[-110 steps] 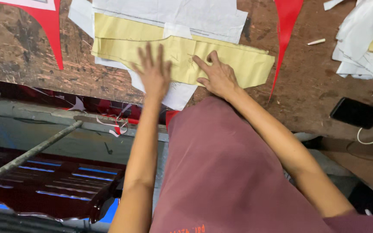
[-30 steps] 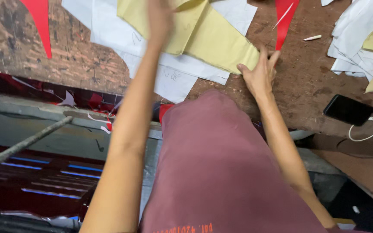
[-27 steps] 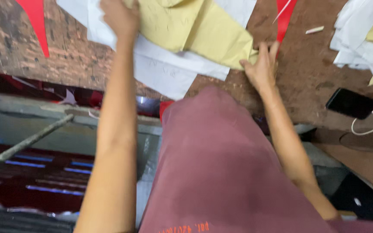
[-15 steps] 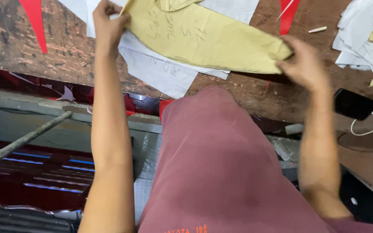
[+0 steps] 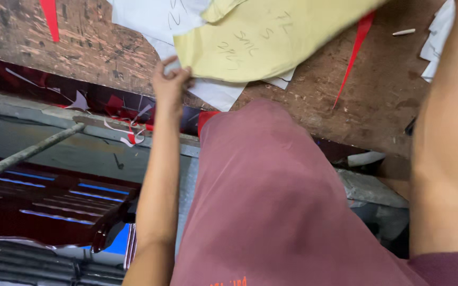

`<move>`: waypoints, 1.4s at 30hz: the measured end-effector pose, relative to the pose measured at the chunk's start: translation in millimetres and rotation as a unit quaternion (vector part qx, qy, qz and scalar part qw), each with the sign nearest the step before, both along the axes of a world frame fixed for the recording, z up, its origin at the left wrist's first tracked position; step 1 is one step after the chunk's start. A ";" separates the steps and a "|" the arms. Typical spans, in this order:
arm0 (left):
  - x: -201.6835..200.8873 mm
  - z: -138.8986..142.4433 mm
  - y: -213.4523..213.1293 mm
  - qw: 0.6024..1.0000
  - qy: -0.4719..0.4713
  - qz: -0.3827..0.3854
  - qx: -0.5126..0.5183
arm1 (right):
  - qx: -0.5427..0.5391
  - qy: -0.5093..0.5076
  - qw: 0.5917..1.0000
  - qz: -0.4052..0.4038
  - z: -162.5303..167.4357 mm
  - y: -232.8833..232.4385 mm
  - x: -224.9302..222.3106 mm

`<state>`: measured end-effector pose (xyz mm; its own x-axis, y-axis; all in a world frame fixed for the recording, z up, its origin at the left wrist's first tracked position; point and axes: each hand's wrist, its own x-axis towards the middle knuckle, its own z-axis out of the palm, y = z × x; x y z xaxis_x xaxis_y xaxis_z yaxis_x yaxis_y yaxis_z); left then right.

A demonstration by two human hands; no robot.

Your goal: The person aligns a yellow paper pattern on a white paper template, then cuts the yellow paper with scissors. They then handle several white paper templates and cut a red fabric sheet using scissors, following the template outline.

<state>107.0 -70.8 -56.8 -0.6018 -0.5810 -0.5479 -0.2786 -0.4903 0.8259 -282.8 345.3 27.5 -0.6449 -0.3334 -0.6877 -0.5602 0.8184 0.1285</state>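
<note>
Over the worn wooden table, head view: left hand was pinched on the corner of the yellow pattern piece, thin, limp, curved-edged, raised above the white paper pieces. Right hand was out of frame, forearm only; couldn't tell its grip. I judged this mid-lift; next move calls for an even pull, no creasing. Red fabric strip lay alongside.

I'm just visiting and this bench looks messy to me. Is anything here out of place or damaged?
A few things stand out. Red and white scraps hang loose below the table's front edge. The wooden table is scratched and worn. The left hand pinches the corner of a yellow sheet, which is lifted askew above the white sheets.
</note>
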 end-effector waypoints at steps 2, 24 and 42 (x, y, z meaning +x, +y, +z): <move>9.9 -11.9 23.5 0.999 -0.032 0.024 0.013 | 0.008 0.008 1.000 0.013 -11.1 -19.8 19.6; 28.2 18.6 11.6 0.752 -0.097 -0.291 -0.583 | -0.196 -0.536 0.811 -0.128 -24.6 -210.5 192.6; 36.6 8.8 3.6 0.762 -0.089 -0.277 -0.579 | -0.215 -0.555 0.787 -0.162 -37.7 -281.0 214.7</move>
